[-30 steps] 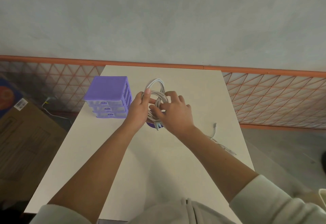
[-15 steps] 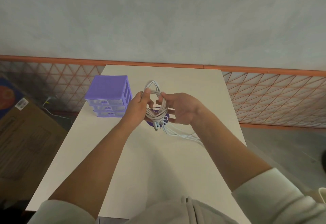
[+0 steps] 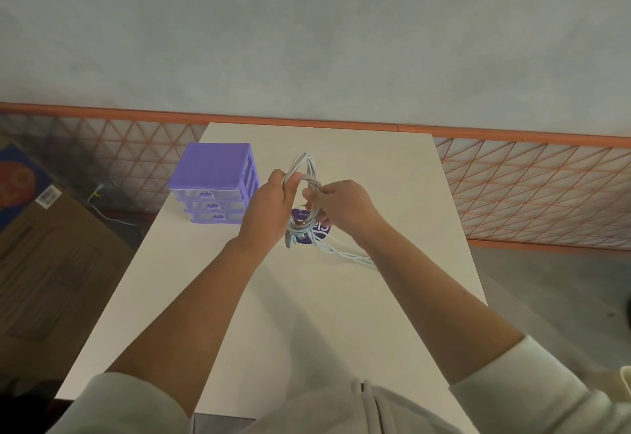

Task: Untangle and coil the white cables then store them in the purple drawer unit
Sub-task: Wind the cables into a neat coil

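A bundle of white cables (image 3: 305, 169) is held as an upright coil above the middle of the white table (image 3: 375, 167). My left hand (image 3: 269, 206) grips the coil's left side, thumb over the strands. My right hand (image 3: 341, 204) pinches the strands on the coil's right side. Loose cable tails (image 3: 345, 252) trail from the coil down to the table and pass under my right forearm. The purple drawer unit (image 3: 215, 182) stands at the table's left edge, just left of my left hand, with its three clear drawers shut.
A round purple sticker (image 3: 312, 228) lies on the table under the coil. A cardboard box (image 3: 51, 262) sits on the floor to the left. An orange mesh fence (image 3: 532, 191) runs behind the table.
My right hand has turned and moved back onto the coil's right side after swinging the loose tails around. The tails now lie further under my right forearm. My left hand stays put.
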Tool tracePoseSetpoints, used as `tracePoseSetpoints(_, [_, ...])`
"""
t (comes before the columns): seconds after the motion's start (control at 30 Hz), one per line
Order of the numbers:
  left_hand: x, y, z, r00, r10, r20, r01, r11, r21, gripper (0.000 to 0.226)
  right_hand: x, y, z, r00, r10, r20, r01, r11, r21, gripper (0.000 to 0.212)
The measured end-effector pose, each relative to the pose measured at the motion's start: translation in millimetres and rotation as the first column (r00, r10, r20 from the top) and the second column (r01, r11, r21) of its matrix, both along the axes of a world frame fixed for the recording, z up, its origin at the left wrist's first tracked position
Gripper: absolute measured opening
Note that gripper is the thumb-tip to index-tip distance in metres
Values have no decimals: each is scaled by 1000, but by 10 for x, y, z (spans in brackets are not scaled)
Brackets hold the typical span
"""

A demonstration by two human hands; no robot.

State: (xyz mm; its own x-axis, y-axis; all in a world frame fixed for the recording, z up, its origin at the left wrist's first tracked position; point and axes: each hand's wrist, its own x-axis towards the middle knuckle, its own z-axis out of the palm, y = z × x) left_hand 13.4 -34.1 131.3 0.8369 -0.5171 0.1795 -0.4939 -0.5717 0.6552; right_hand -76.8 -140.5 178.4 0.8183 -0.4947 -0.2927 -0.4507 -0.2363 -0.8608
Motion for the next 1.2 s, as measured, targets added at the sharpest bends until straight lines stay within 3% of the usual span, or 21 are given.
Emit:
tracePoseSetpoints(0.13, [2, 27, -33, 999, -36, -29, 35, 999, -34, 40, -20, -150, 40, 1000, 10, 23, -17, 937, 350, 27])
tracePoseSetpoints(0.23, [-47, 17, -25, 995, -53, -85, 47, 996, -80, 47, -22, -261, 60, 998, 56, -12, -45, 898, 437, 26])
tracePoseSetpoints(0.37, [-68, 3, -2, 999, -43, -32, 41, 997, -58, 41, -36, -313, 54, 997, 68, -22, -47, 857, 513, 26])
tracePoseSetpoints(0.47, [-124, -10, -20, 999, -11, 33, 11, 1000, -2, 35, -24, -227, 45, 999, 45, 14, -47, 907, 419, 22])
tracePoseSetpoints(0.6, [-203, -22, -91, 999, 43, -1, -43, 999, -21, 38, -37, -128, 41, 996, -19, 88, -11, 945, 328, 22])
tracePoseSetpoints(0.77, [-114, -7, -126, 979, 107, -171, -140, 971, -193, 52, -17, -117, 29, 994, 94, 63, -99, 992, 81, 32])
tracePoseSetpoints(0.93, [-59, 27, -121, 965, 130, -228, -175, 967, -187, 54, -16, -76, -52, 989, 139, 56, -142, 988, 57, 39])
tracePoseSetpoints(1.07, [-42, 56, -143, 925, 183, -332, -258, 945, -199, 56, -52, 7, -123, 970, 236, 61, -227, 966, -124, 29])
tracePoseSetpoints(1.2, [-111, 79, -150, 959, 194, -206, -224, 965, -134, 46, -16, 79, -177, 987, 142, 74, -133, 984, -115, 22])
